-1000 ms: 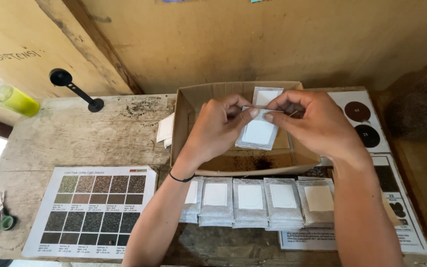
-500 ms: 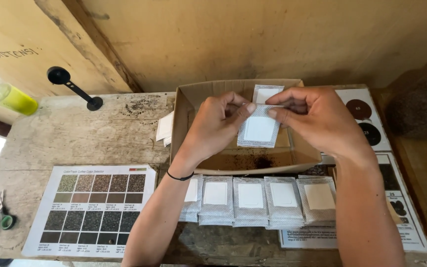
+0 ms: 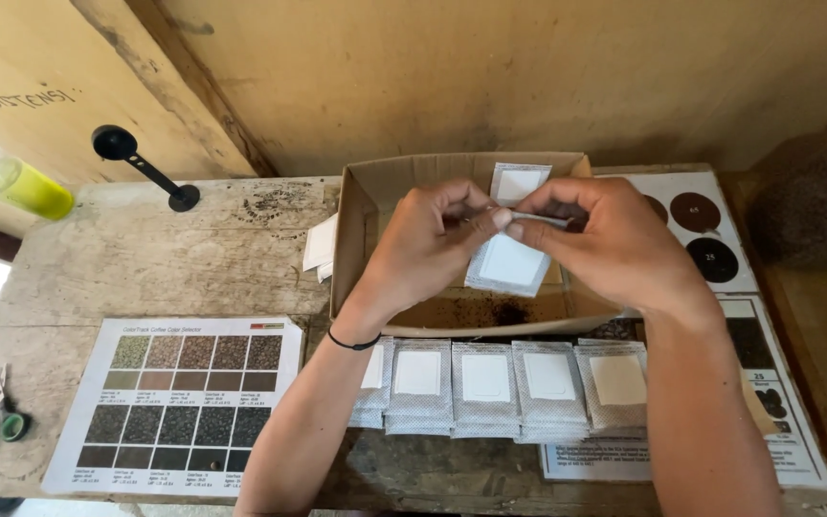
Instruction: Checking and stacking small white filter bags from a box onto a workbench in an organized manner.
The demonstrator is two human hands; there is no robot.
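Over the box (image 3: 375, 206), left hand (image 3: 428, 244) and right hand (image 3: 614, 244) pinch a pouch's (image 3: 509, 263) top edge; at six o'clock lie five more. A loosened pinch could drop it.

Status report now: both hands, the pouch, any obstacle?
Left hand, right hand: both pinch pouch top. Pouch above cardboard box. No obstacle.
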